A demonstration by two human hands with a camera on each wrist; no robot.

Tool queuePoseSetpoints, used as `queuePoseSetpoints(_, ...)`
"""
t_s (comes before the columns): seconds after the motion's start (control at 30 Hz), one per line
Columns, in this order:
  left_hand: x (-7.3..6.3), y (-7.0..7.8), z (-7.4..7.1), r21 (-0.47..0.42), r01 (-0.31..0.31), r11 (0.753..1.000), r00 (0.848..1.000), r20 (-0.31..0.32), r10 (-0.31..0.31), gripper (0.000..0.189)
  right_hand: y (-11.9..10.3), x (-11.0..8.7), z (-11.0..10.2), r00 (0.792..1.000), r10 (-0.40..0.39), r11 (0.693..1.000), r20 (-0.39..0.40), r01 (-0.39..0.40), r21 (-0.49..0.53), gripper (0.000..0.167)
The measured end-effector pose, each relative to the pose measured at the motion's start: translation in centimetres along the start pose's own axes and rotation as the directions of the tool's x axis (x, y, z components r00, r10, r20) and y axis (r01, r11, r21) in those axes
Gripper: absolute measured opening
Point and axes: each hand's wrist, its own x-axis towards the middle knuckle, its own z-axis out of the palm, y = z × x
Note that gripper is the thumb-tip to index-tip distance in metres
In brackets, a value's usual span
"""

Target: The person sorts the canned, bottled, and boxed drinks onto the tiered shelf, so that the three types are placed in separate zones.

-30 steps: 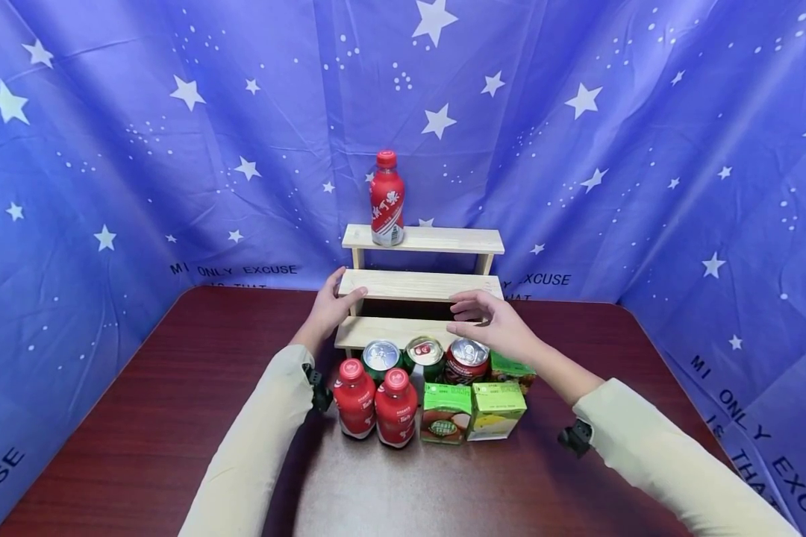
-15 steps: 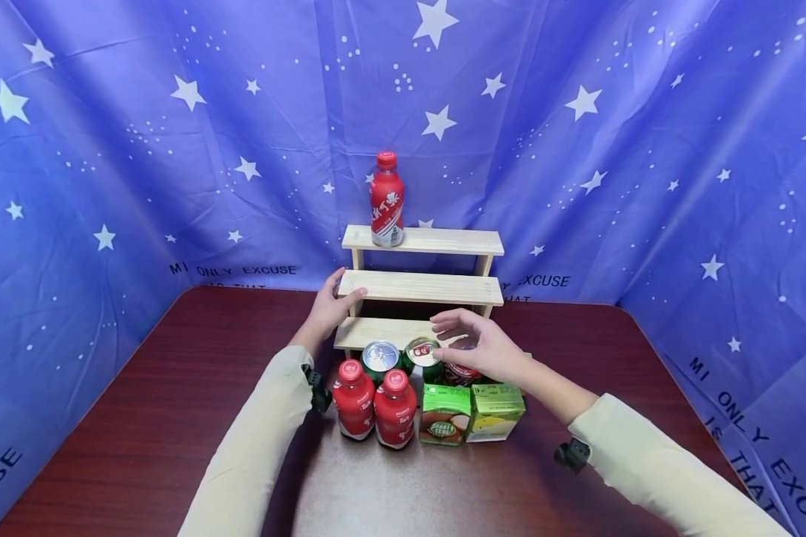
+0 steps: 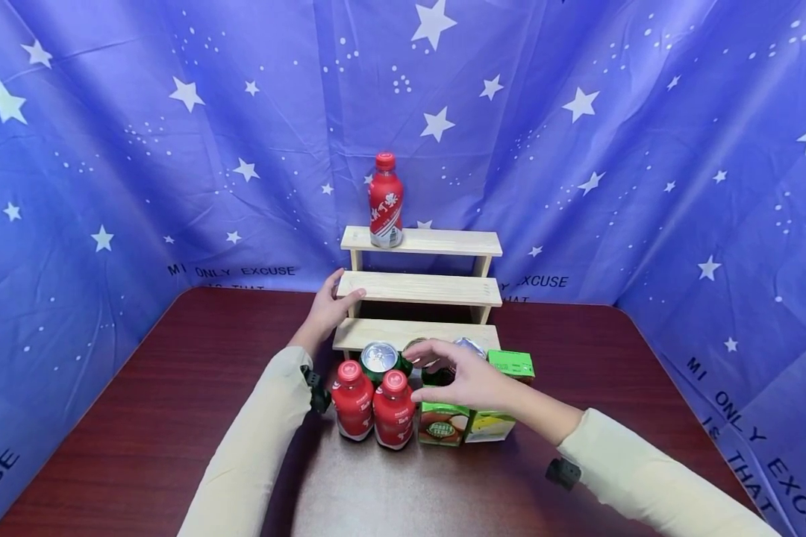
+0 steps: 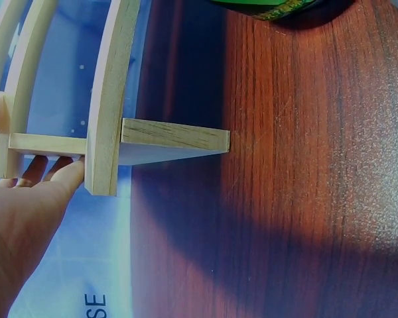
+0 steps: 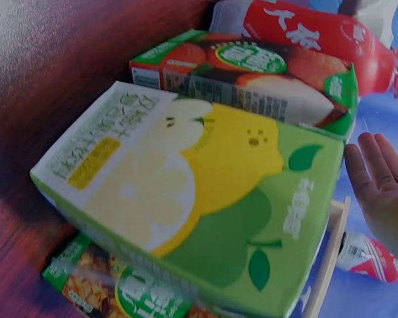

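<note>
A three-tier wooden rack (image 3: 419,287) stands on a dark red-brown counter (image 3: 376,492) before a blue star-print curtain (image 3: 403,82). Take the middle of its centre shelf as the heart of a clock, twelve pointing away from the person.

At nine, the left hand (image 3: 325,307) holds the rack's end, its grip clenched with the thumb in front and fingers behind.

At five, the right hand (image 3: 473,380) hovers palm down over the drinks, its grip released, thumb spread from gently bent fingers. The fingertips are near a half-hidden can and the thumb is beside a bottle; whether they touch cannot be told.

At eleven, a red bottle (image 3: 386,205) stands upright on the top shelf.

On the counter at seven, a silver-topped can (image 3: 379,358) stands behind two more red bottles (image 3: 353,406), set side by side. Two other cans are mostly covered by the right hand.

At six is a green-topped carton (image 3: 443,430); at five, beside it, a lemon-print carton (image 5: 192,199); at four, farther back, a third carton (image 3: 510,363) with a bright green top.
</note>
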Motion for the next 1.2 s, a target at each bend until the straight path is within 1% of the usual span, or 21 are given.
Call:
queuePoseSetpoints(0.1, 0.0, -0.1, 0.0, 0.003, 0.003, 1.000, 1.000, -0.001, -0.003, 0.078, 0.0, 0.0, 0.5, 1.000, 0.004, 1.000, 0.025, -0.004, -0.003, 0.056)
queuePoseSetpoints(0.33, 0.0, -0.3, 0.1, 0.003, -0.004, 1.000, 1.000, 0.002, 0.004, 0.078, 0.2, 0.3, 1.4, 0.998, -0.022, 1.000, 0.060, 0.021, 0.013, 0.056)
queuePoseSetpoints(0.43, -0.1, -0.3, 0.1, 0.000, 0.002, 1.000, 1.000, 0.004, -0.002, 0.078, 0.3, 0.4, 1.8, 0.998, -0.011, 1.000, 0.068, 0.011, -0.004, 0.055)
queuePoseSetpoints(0.6, -0.3, 0.0, 0.0, 0.009, 0.013, 1.000, 1.000, -0.006, -0.013, 0.077, 0.4, 0.4, 2.5, 0.998, 0.023, 0.995, 0.055, -0.017, -0.102, 0.058)
queuePoseSetpoints(0.7, -0.3, 0.0, 0.0, 0.018, 0.012, 1.000, 1.000, -0.007, -0.012, 0.077, 0.5, 0.4, 2.7, 0.998, 0.033, 0.986, 0.048, -0.024, -0.163, 0.060)
queuePoseSetpoints(0.83, -0.1, -0.1, 0.0, 0.003, 0.010, 1.000, 1.000, -0.002, -0.010, 0.078, 0.4, 0.4, 2.9, 0.997, 0.051, 0.973, 0.058, -0.037, -0.227, 0.063)
queuePoseSetpoints(0.93, -0.1, -0.1, 0.0, -0.012, 0.010, 1.000, 1.000, 0.005, -0.010, 0.079, 0.3, 0.5, 3.1, 0.996, 0.053, 0.964, 0.069, -0.032, -0.265, 0.065)
queuePoseSetpoints(1.03, -0.1, -0.1, 0.0, -0.008, 0.009, 1.000, 1.000, 0.003, -0.009, 0.078, 0.2, 0.7, 3.2, 0.995, 0.059, 0.952, 0.086, -0.030, -0.306, 0.066)
queuePoseSetpoints(1.2, 0.1, -0.1, 0.0, 0.010, 0.007, 1.000, 1.000, -0.007, -0.007, 0.078, -0.1, 0.9, 3.3, 0.990, 0.096, 0.934, 0.099, -0.056, -0.353, 0.064)
